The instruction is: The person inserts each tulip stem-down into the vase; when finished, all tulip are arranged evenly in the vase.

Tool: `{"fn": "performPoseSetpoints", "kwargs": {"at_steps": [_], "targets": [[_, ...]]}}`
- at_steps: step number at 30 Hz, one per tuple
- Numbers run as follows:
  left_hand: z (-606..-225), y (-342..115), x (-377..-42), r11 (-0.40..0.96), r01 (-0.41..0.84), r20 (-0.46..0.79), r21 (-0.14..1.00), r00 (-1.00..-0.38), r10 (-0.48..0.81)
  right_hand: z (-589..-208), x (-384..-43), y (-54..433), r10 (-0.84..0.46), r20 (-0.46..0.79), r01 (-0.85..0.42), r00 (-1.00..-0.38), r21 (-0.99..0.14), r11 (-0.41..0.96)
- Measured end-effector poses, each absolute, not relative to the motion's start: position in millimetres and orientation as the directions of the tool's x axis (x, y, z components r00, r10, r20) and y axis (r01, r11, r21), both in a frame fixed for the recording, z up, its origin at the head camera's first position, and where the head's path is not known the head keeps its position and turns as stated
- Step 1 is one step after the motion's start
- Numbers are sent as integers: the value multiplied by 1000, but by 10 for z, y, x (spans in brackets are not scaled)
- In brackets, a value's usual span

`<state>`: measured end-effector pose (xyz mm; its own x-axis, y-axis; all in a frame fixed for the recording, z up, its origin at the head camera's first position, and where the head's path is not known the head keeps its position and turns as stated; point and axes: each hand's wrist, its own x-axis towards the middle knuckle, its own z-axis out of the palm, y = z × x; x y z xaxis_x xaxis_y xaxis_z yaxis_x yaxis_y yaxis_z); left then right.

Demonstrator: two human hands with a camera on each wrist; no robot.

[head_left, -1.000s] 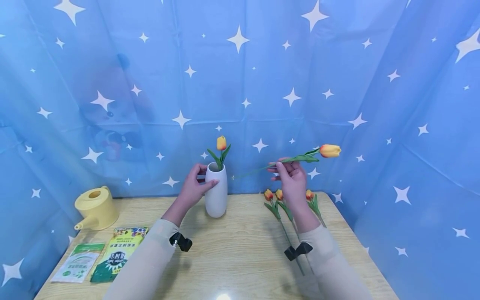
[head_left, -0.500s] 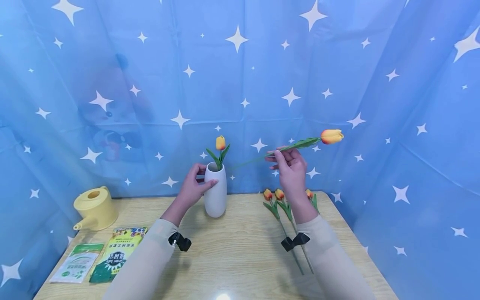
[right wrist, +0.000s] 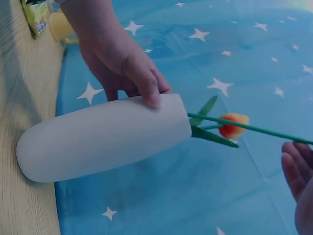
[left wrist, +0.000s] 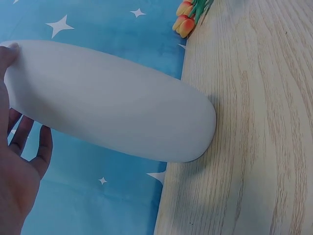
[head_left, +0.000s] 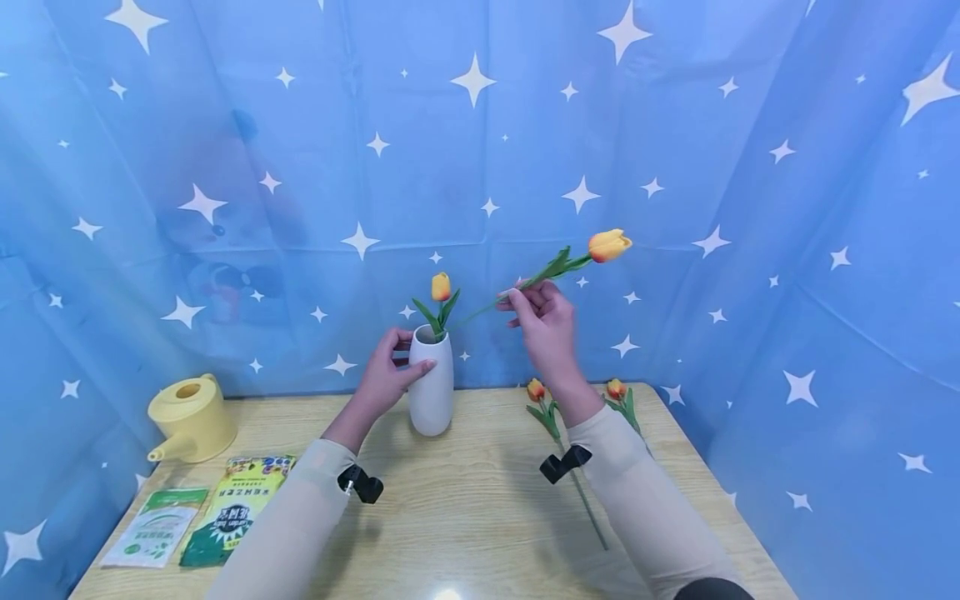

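Observation:
A white vase stands upright near the table's back edge. My left hand grips its upper part, thumb at the front and fingers behind. One yellow-orange tulip with green leaves rises from the vase's mouth. To the right, my right hand pinches the stem of a second tulip, slanted with its bloom up and right. In the right wrist view, that green stem reaches down to the vase's rim; whether its tip is inside, I cannot tell. The left wrist view shows the vase's base on the wood.
Beneath my right forearm, two tulips show on the wooden table, partly covered by the arm. A yellow watering can stands at the left back. Before it lie a white-green packet and a yellow-green bag. A starry blue curtain hangs behind.
My right hand has moved left and up, bringing the held tulip's stem to the vase's mouth and tilting it more steeply. The left hand and vase stay put.

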<state>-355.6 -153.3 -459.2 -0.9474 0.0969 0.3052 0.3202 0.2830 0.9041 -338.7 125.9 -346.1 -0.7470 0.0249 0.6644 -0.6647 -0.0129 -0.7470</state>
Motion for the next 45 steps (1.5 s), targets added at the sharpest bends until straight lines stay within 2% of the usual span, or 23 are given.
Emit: {"fn": "performPoseSetpoints", "kwargs": {"at_steps": [14, 21, 26, 30, 37, 45], "targets": [[-4574, -1545, -3525, 268, 320, 305, 909, -947, 97, -3533, -3559, 721, -149, 625, -642, -766, -738, 207], [-4571, -1540, -3509, 268, 311, 297, 912, -951, 92, -3574, -3602, 554, -231, 646, -685, -727, -663, 303], [-4578, -1534, -3518, 258, 322, 306, 911, -947, 99, -3605, -3634, 470, -249, 643, -690, -724, -669, 277], [-4580, -1532, -3531, 243, 344, 327, 907, -939, 106, -3617, -3646, 403, -242, 617, -662, -749, -707, 249], [-4586, -1528, -3532, 230, 347, 330, 909, -937, 111, -3634, -3636, 304, -240, 564, -613, -790, -745, 265], [-4581, -1531, -3533, 225, 356, 341, 907, -934, 106, -3656, -3628, 210, -236, 561, -608, -793, -745, 274]]}}
